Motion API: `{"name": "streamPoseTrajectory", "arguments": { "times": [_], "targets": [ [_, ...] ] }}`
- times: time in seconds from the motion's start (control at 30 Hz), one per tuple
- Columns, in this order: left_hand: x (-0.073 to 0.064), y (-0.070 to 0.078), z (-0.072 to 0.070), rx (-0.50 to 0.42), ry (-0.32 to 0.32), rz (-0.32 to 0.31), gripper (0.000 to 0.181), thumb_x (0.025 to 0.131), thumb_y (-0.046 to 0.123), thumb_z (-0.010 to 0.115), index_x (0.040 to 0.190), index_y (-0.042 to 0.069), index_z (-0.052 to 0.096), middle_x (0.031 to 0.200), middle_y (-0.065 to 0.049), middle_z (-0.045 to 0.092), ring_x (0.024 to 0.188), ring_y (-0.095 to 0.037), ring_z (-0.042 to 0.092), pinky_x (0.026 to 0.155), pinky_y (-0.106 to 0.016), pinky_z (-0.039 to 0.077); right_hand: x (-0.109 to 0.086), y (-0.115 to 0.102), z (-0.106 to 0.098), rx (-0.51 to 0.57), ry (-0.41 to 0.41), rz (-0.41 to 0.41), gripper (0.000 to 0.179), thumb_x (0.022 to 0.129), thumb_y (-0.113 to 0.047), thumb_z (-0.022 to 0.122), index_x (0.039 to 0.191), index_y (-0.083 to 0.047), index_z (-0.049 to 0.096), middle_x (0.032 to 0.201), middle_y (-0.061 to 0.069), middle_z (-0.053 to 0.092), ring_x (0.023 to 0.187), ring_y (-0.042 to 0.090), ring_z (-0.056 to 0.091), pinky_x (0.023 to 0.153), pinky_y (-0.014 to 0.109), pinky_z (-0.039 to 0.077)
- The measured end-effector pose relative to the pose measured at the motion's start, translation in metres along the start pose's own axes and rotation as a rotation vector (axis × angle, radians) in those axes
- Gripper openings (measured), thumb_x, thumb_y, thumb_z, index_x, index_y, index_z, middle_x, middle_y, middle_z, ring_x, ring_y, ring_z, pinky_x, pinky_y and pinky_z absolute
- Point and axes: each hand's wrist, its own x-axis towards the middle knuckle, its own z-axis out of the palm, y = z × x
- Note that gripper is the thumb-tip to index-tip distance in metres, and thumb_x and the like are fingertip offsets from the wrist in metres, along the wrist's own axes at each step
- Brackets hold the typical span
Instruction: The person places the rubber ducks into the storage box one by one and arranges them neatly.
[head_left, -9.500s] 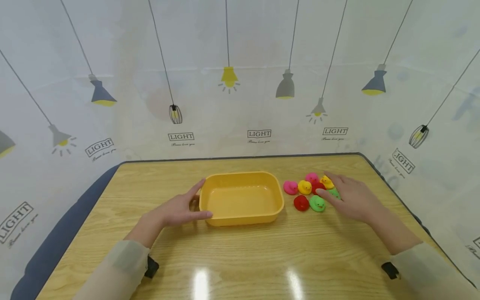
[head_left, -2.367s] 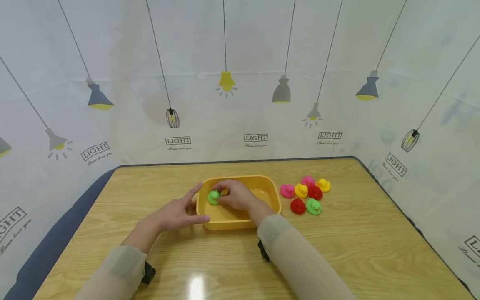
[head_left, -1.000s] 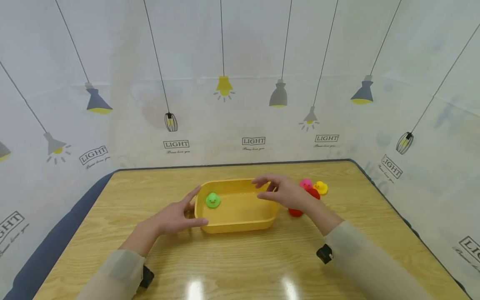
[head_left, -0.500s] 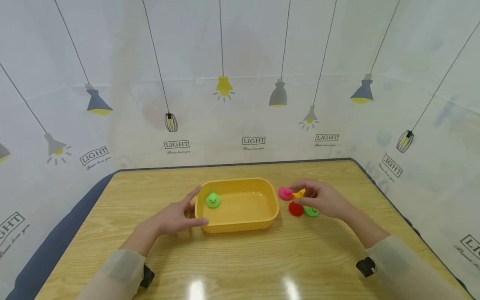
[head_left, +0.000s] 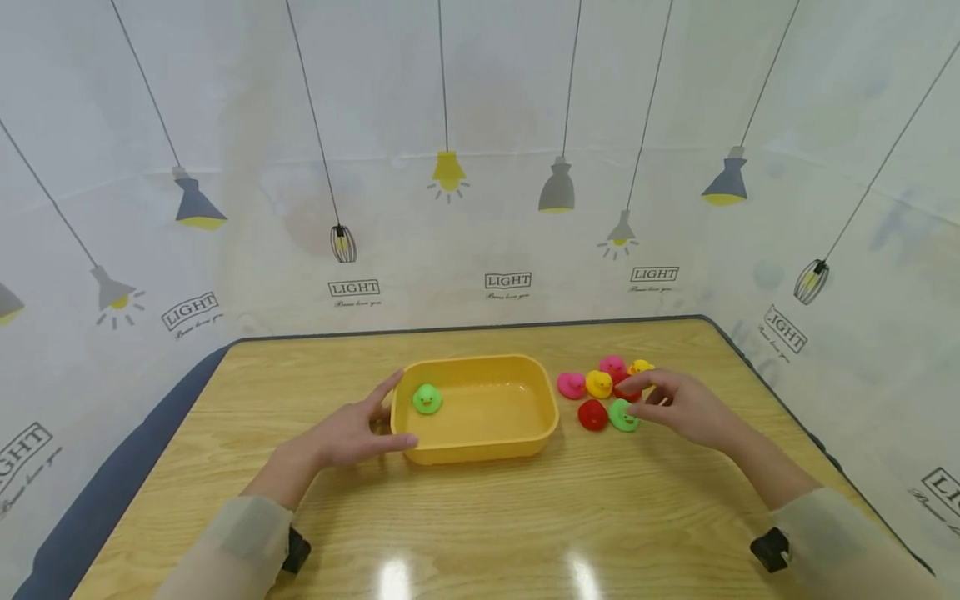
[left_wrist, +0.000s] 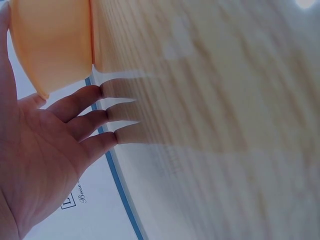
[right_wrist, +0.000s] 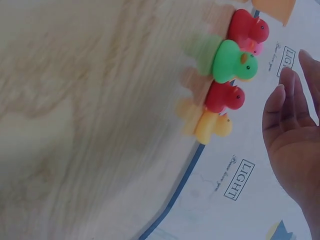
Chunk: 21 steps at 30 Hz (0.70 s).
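Observation:
My left hand [head_left: 351, 433] spans the left end of a yellow plastic basin [head_left: 480, 454], thumb and forefinger touching it. In the left wrist view the other fingers rest loosely by the table top. One green rubber duck [head_left: 427, 399] sits inside the basin at its left. My right hand [head_left: 693, 410] hovers over the right side of a duck group, fingers slightly bent and holding nothing. Nearest it are a green duck [right_wrist: 231, 61] and a red duck [right_wrist: 222, 97]. The hand partly covers a yellow duck [head_left: 641, 367] in the head view.
Right of the basin stand another red duck [head_left: 592, 415], a yellow duck [head_left: 598, 384] and two pink ducks, one at the front left [head_left: 572, 385] and one behind [head_left: 612, 366]. The wooden table [head_left: 480, 517] ends at a wall sheet printed with lamps [head_left: 420, 208].
The right hand has released the green duck in the basin, left it there, and moved right to above the duck group. The left hand has stayed at the basin's left end.

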Motion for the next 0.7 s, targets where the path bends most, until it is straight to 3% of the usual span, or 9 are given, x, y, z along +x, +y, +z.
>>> {"name": "streamPoseTrajectory", "arguments": {
  "times": [0.33,0.53,0.7],
  "targets": [
    [-0.001,0.002,-0.001,-0.008,-0.007,0.017,0.117,0.091,0.076,0.076,0.176,0.046,0.001,0.164,-0.015,0.059,0.153,-0.049,0.050,0.122,-0.075,0.037,-0.003,0.023,-0.006,-0.009,-0.057,0.058,0.033,0.105,-0.019,0.076,0.136,-0.008,0.073,0.136,0.018,0.073,0.096,0.019,0.066,0.078,0.026,0.058],
    [-0.001,0.000,-0.001,-0.001,-0.008,0.023,0.118,0.090,0.079,0.074,0.176,0.046,0.001,0.164,-0.014,0.058,0.156,-0.050,0.046,0.124,-0.075,0.034,-0.002,0.030,-0.006,0.019,-0.102,0.122,0.035,0.104,-0.023,0.077,0.138,-0.012,0.073,0.141,0.021,0.069,0.096,0.022,0.066,0.076,0.033,0.059],
    [0.000,-0.001,-0.001,-0.011,-0.004,0.013,0.117,0.089,0.078,0.075,0.176,0.049,0.002,0.165,-0.013,0.058,0.157,-0.049,0.046,0.125,-0.075,0.033,0.000,0.033,-0.004,0.026,-0.124,0.120,0.037,0.104,-0.022,0.078,0.139,-0.012,0.072,0.141,0.021,0.069,0.094,0.021,0.066,0.075,0.035,0.058]
  ]
}}
